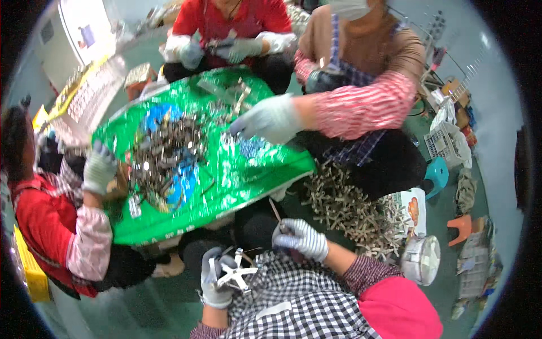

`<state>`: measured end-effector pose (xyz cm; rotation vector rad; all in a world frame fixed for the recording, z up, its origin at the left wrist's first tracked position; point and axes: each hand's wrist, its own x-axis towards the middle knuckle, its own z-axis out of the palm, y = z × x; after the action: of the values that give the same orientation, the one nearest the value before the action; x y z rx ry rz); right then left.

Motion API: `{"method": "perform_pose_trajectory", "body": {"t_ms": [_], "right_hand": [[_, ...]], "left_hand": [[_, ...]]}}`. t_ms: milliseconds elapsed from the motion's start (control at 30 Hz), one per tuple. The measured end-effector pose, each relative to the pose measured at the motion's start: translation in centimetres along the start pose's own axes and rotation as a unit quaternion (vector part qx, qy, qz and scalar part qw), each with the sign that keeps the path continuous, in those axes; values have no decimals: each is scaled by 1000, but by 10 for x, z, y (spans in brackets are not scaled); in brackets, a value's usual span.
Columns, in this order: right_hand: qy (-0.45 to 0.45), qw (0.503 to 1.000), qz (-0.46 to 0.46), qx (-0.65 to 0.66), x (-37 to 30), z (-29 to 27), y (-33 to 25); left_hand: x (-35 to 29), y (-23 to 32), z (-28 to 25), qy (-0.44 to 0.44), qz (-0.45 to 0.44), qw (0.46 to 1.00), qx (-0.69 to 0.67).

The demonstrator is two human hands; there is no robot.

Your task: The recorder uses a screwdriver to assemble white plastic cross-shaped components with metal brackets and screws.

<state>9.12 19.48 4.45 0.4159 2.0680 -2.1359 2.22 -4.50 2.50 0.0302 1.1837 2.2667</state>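
Note:
My left hand (217,278), in a pale work glove with grey fingertips, is closed on a whitish star-shaped part (239,272) with several arms, held over my lap. To its right, my right hand (303,239), in a striped glove, grips a slim rod-like tool (276,210) that points up and away. The tool's lower end is hidden in my fingers, so its exact kind cannot be made out. A black-and-white checked apron (299,305) covers my lap beneath both hands.
Ahead stands a table under a green plastic sheet (237,189), bearing a heap of dark metal parts (164,161). Star-shaped parts (350,214) lie piled at right, near a white bucket (420,260) and an orange stool (460,229). Three gloved co-workers sit around the table; one's arm (350,113) reaches across.

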Motion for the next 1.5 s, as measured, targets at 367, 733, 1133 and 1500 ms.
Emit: {"method": "perform_pose_trajectory", "body": {"t_ms": [367, 733, 1133, 1500], "right_hand": [[-118, 957, 103, 244, -17, 28, 25], [-175, 953, 102, 224, -16, 20, 25], [-198, 932, 49, 300, -13, 14, 54], [-219, 937, 3, 273, -6, 13, 52]], "left_hand": [[4, 56, 40, -23, 129, 991, -8], [59, 123, 72, -164, 293, 942, 16], [136, 211, 90, -182, 158, 964, -114], [259, 140, 124, -39, 162, 986, -7]]}}
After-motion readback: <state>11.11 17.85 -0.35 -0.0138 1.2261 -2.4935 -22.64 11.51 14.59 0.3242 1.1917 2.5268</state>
